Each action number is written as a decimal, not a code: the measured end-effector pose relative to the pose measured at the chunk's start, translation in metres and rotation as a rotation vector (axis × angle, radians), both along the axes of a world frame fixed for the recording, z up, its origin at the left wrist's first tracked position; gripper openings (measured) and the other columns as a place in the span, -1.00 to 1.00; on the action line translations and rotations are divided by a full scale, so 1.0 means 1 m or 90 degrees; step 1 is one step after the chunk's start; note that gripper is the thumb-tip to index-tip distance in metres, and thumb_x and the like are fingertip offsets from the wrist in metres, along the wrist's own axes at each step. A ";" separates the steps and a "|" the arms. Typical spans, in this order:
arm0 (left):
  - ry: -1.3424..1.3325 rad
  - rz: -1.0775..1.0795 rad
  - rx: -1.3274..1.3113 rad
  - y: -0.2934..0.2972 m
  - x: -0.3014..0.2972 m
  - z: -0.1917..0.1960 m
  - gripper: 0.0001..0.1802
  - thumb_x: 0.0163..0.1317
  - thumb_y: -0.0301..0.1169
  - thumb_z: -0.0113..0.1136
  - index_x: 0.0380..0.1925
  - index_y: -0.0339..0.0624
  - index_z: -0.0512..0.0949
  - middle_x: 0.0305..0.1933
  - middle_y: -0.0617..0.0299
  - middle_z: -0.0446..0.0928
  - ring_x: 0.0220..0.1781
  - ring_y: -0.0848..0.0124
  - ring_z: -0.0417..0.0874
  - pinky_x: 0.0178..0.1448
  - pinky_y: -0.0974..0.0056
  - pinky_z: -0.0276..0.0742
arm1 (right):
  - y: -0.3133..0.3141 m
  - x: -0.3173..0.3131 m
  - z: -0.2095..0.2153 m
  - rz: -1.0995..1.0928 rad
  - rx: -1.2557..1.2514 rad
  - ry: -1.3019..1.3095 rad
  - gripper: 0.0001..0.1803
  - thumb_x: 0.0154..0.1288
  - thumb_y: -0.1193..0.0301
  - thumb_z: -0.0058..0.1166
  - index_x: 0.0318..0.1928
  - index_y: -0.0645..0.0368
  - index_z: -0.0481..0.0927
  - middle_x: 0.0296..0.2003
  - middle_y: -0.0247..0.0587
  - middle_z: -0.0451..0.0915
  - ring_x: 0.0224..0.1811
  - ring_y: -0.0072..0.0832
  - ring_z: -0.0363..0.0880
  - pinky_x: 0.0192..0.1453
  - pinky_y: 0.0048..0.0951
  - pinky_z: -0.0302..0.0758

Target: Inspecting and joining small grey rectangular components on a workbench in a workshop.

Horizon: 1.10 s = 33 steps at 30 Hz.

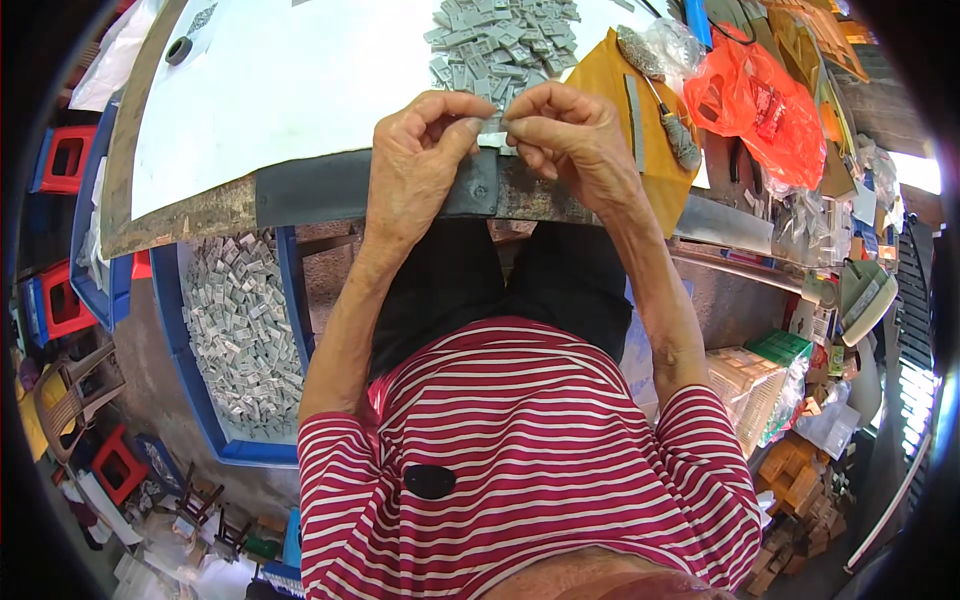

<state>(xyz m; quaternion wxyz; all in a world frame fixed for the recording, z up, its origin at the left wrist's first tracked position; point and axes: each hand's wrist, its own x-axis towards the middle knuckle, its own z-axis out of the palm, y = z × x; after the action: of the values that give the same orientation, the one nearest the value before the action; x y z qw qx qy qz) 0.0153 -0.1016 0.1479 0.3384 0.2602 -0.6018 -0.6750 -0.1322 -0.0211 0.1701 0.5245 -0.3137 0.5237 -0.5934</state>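
Note:
Over the table's front edge, my left hand [418, 145] and my right hand [578, 128] meet fingertip to fingertip, both closed in a pinch. Between them is a small grey piece [493, 127], mostly covered by the fingers; its exact shape cannot be made out. Just beyond my hands lies a heap of small flat grey rectangular pieces [505, 45] on a white sheet [290, 80]. To the right of my right hand, a screwdriver [668, 112] with a wrapped handle rests on a yellow-brown envelope [605, 75].
Low on the left, a blue tray [190, 370] holds many similar grey pieces. A black ring [179, 51] sits at the sheet's far left. Red plastic bags [765, 110] crowd the table's right side. Red stools [68, 300] and stacked baskets [745, 385] stand around.

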 end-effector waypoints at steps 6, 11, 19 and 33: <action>-0.003 0.002 -0.011 0.001 0.000 0.004 -0.88 0.05 -0.58 0.07 -0.38 -0.32 0.55 -0.50 0.33 0.50 -0.50 0.66 0.45 -0.40 0.58 0.36 | 0.000 0.000 -0.002 0.013 0.012 0.048 -0.90 0.04 0.55 0.09 -0.37 0.27 0.52 -0.59 -0.34 0.50 -0.63 -0.71 0.42 -0.64 -0.76 0.29; -0.023 -0.006 -0.005 0.001 0.001 0.005 -0.88 0.05 -0.56 0.08 -0.38 -0.33 0.55 -0.55 0.34 0.50 -0.52 0.66 0.45 -0.41 0.58 0.37 | 0.000 -0.003 -0.004 0.049 0.048 0.094 -0.89 0.02 0.56 0.09 -0.38 0.29 0.49 -0.60 -0.33 0.49 -0.66 -0.71 0.42 -0.66 -0.76 0.29; -0.009 -0.045 -0.001 -0.004 0.003 0.003 -0.86 0.02 -0.54 0.08 -0.39 -0.33 0.55 -0.57 0.34 0.49 -0.54 0.66 0.45 -0.43 0.58 0.36 | -0.001 -0.003 -0.003 0.072 0.065 0.098 -0.88 0.02 0.55 0.10 -0.38 0.30 0.49 -0.59 -0.32 0.49 -0.65 -0.70 0.41 -0.65 -0.75 0.28; -0.059 -0.120 -0.056 -0.014 0.005 0.006 -0.81 0.05 -0.50 0.12 -0.31 -0.32 0.55 -0.52 0.32 0.48 -0.49 0.63 0.45 -0.39 0.54 0.36 | -0.006 0.000 -0.010 -0.008 0.041 -0.040 -0.95 0.05 0.56 0.05 -0.43 0.29 0.48 -0.66 -0.34 0.42 -0.74 -0.75 0.27 -0.73 -0.77 0.10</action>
<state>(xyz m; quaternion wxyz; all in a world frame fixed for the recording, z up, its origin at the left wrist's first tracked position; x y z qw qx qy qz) 0.0199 -0.1156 0.1534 0.2560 0.2180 -0.6680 -0.6638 -0.1322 -0.0272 0.1596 0.5466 -0.2749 0.5278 -0.5891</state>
